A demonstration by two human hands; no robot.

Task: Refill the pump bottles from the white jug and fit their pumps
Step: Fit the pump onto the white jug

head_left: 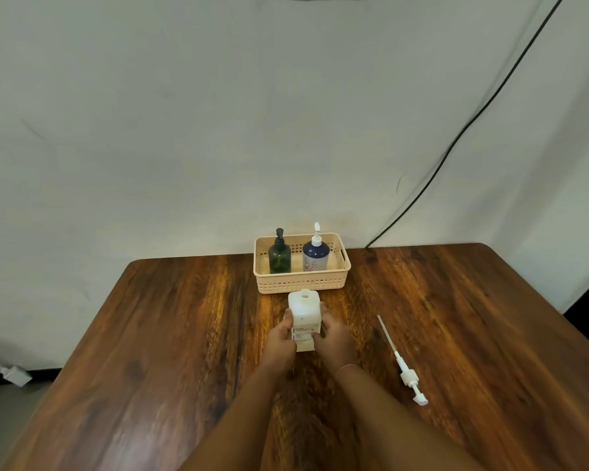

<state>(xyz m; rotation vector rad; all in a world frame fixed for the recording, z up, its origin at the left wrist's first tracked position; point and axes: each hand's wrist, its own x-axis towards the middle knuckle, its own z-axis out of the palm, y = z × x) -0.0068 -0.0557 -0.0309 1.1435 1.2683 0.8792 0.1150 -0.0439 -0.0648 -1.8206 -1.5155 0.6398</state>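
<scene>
Glossy, dark-grained wood on the surface (456, 317). Matt white plastic for the jug (304, 307), with a paper label. Perforated peach plastic basket (301, 283). Translucent green plastic bottle (279, 258); shiny navy bottle (316, 254). Smooth white plastic loose pump (407, 372). Creased matt cloth backdrop (218, 130).

A dark wooden table (184, 334) carries a peach slotted basket (301, 283) at its far edge, a white jug (304, 309) standing upright just before it, and a white pump (403, 363) lying loose to the right, well apart from the jug
</scene>
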